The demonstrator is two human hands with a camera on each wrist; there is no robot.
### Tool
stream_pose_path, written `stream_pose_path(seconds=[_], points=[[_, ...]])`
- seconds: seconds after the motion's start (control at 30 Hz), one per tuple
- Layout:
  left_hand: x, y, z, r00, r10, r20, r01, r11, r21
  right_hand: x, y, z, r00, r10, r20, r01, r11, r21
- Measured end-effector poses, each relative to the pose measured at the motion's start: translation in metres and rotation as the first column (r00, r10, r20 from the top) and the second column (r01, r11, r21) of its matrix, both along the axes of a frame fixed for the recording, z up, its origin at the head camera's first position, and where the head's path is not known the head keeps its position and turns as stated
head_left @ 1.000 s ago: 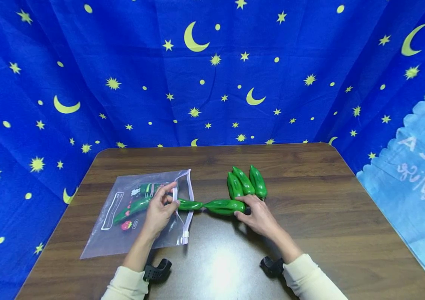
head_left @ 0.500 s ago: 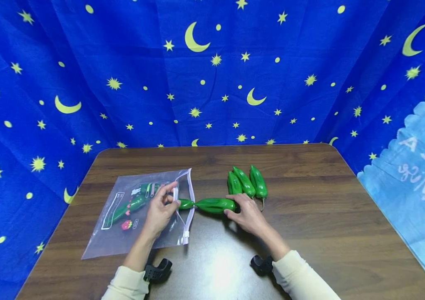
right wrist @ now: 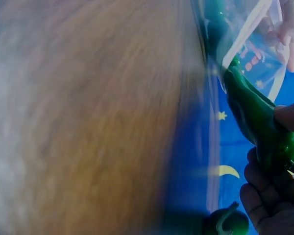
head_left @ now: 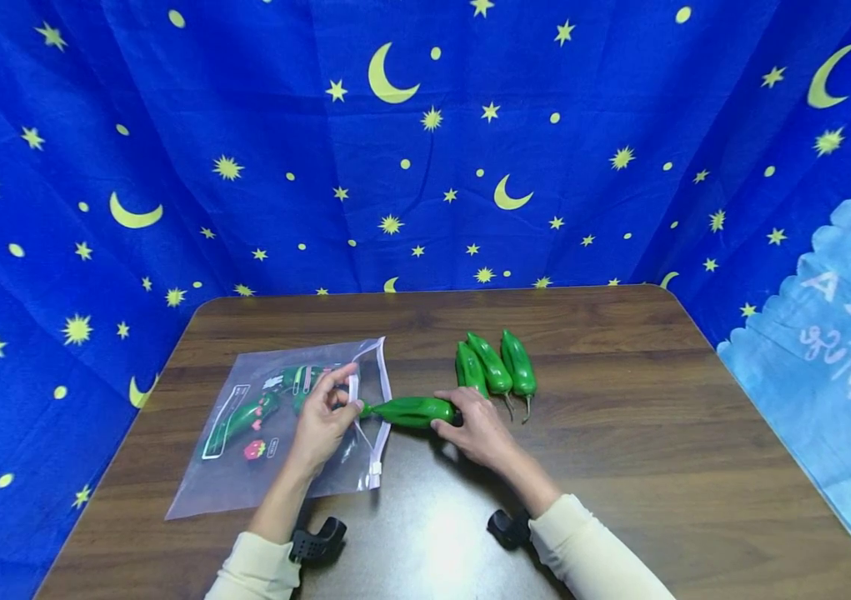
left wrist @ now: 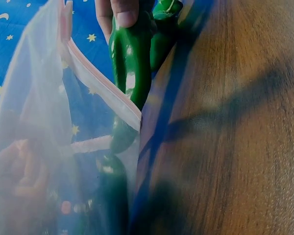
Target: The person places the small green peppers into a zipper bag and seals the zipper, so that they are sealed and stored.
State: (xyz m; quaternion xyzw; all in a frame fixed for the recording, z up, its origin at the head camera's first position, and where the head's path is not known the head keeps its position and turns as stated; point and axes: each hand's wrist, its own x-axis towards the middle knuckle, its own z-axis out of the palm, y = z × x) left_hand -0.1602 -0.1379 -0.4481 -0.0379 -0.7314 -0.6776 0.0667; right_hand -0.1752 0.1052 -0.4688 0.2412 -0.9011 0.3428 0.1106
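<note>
My left hand point(head_left: 323, 421) pinches the upper edge of the mouth of a clear zip bag point(head_left: 200, 492), holding it apart from the lower edge. Printed pictures mark the bag, and green peppers point(head_left: 245, 417) show through its plastic. A glossy green pepper point(head_left: 413, 412) is gripped at its stem end between the thumb and fingers of my right hand point(head_left: 476, 429). Its narrow tip points left and lies inside the bag's mouth. In the right wrist view the same pepper point(right wrist: 252, 107) passes the bag's edge, thumb on one side and fingers beneath.
Beyond my right hand, three more green peppers point(head_left: 496, 367) lie side by side on the wooden table point(head_left: 620, 400). A white slider point(head_left: 375, 475) sits at the near end of the bag's zip. Blue starry cloth point(head_left: 425, 167) hangs behind the table.
My right hand has moved left with the pepper, bringing its tip into the bag's mouth. The peppers inside have slid deeper to the left. My left hand keeps its place on the bag.
</note>
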Motion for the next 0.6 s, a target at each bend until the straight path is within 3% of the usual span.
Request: stream_pose_path(seconds=[0.3,0.6], points=[[0.000,0.002,0.001,1.000,-0.016,0.016,0.016,1.000,0.010,0.000,-0.014,0.002,1.000,0.008,-0.005,-0.008,0.999,0.037],[0.000,0.001,0.005,0.999,0.016,0.032,-0.015,1.000,-0.012,-0.006,-0.030,0.002,0.997,0.068,-0.041,-0.065,0.996,0.068]])
